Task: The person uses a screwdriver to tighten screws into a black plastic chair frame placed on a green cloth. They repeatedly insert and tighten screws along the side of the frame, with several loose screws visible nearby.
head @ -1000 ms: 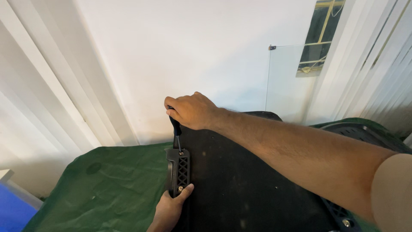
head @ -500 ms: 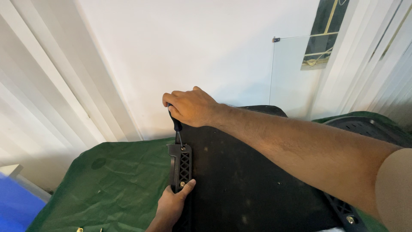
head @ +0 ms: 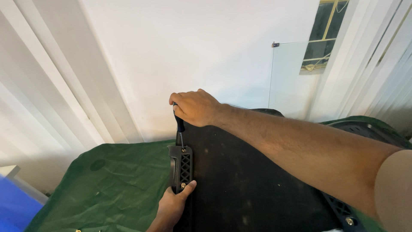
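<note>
Right now, in the head view, you are closing your right hand (head: 195,107) around the dark handle of a screwdriver (head: 179,126) just above the middle of the frame, fingers curled tight together over its top. Its thin metal shaft is pointing straight down into the upper brass-coloured screw (head: 183,150) of a black plastic bracket with a lattice face (head: 181,167), which is sitting upright against the left edge of a large black panel (head: 253,189) in the lower centre.

Your left hand (head: 171,206) is reaching up from the bottom edge and steadying the bracket's lower end, thumb pressing beside the lower brass-coloured screw (head: 183,185), the other fingers wrapping behind where you cannot see them.

Judging by how things lie, the lower screw is already sitting in its hole and the upper one is being worked; whether either is fully tight cannot be told. A crumpled green cloth (head: 116,184) is covering the surface at lower left, and a white wall (head: 193,47) is filling the top.
</note>
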